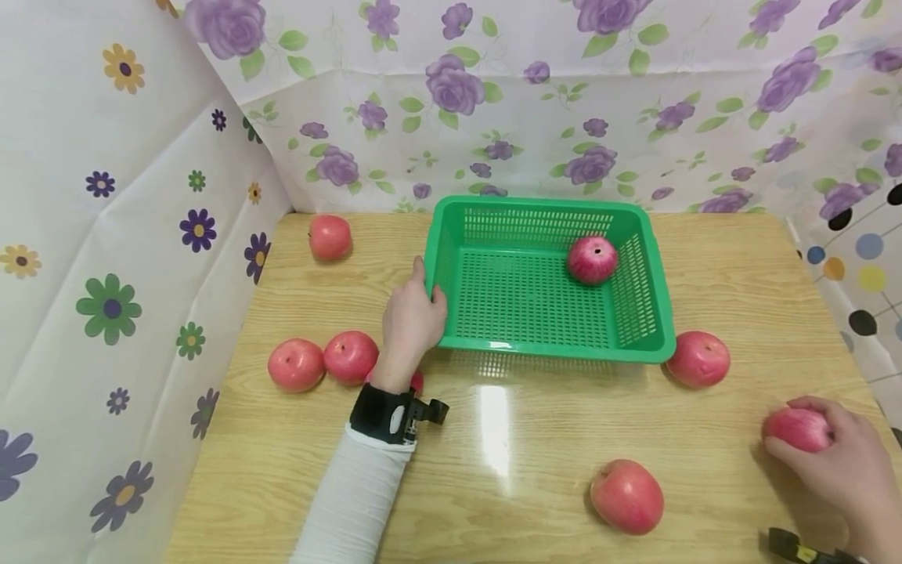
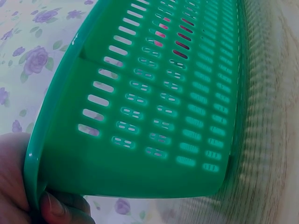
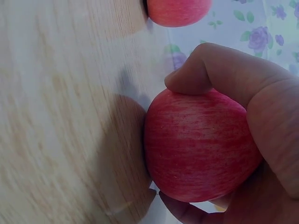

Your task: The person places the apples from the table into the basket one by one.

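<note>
My left hand grips the left rim of a green plastic basket, thumb and fingers on either side of the edge in the left wrist view. One dark red striped apple lies inside the basket, toward its right end. Over at the right side of the table, my right hand holds another striped red apple, with thumb and fingers around its sides. In the right wrist view that apple sits close against the wooden surface.
Loose apples lie on the wooden table: one apple by the basket's front right corner, one at the front. Two apples sit left; another apple is mostly hidden under my left wrist. A further apple lies back left.
</note>
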`<state>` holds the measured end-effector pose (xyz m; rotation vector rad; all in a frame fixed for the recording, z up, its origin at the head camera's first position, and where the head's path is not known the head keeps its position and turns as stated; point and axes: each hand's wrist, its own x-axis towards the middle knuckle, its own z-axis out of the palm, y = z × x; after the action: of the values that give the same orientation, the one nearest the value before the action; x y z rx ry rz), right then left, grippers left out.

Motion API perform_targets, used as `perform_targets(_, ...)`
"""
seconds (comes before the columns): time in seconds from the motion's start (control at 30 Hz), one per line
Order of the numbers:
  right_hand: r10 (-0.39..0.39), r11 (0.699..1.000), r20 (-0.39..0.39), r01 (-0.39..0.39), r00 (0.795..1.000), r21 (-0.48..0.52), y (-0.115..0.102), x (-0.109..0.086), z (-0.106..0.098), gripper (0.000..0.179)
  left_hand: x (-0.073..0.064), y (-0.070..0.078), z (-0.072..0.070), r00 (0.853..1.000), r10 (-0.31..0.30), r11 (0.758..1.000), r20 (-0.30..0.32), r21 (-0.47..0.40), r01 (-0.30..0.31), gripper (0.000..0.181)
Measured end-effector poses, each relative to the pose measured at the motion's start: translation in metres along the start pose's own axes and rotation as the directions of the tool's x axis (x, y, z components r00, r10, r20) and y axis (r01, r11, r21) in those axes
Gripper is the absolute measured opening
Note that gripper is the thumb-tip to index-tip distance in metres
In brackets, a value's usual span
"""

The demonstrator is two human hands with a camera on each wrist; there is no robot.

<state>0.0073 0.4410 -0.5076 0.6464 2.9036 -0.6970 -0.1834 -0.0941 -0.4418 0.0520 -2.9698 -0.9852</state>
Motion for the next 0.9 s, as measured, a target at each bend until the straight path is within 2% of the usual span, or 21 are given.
perform_targets(0.3, -0.006, 1.000, -0.023, 0.006, 1.000, 0.026, -0.003, 0.002, -0.003, 0.086, 0.000, 0.000, 0.000, 1.000, -0.005, 1.000, 0.002, 0.000, 0.005, 0.063)
perform_targets(0.5, -0.016, 0.999, -0.057, 0.019, 0.998, 0.045, -0.023, 0.004, -0.014, 0.085, -0.001, 0.000, 0.000, 1.000, -0.006, 1.000, 0.003, 0.000, 0.006, 0.063)
perform_targets(0.63, -0.112, 0.990, -0.111, 0.120, 0.987, 0.071, -0.043, 0.007, -0.023, 0.075, -0.002, 0.000, 0.000, 1.000, -0.005, 1.000, 0.005, 0.007, 0.005, 0.063)
perform_targets(0.73, -0.219, 0.971, -0.151, 0.230, 0.964, 0.061, -0.061, 0.011, -0.032, 0.067, -0.001, 0.000, 0.000, 1.000, -0.005, 1.000, 0.003, 0.011, 0.005, 0.063)
perform_targets(0.9, -0.356, 0.930, -0.159, 0.365, 0.921, 0.037, -0.092, 0.019, -0.047, 0.064, -0.001, 0.000, 0.001, 1.000, -0.005, 1.000, -0.005, 0.017, 0.005, 0.062)
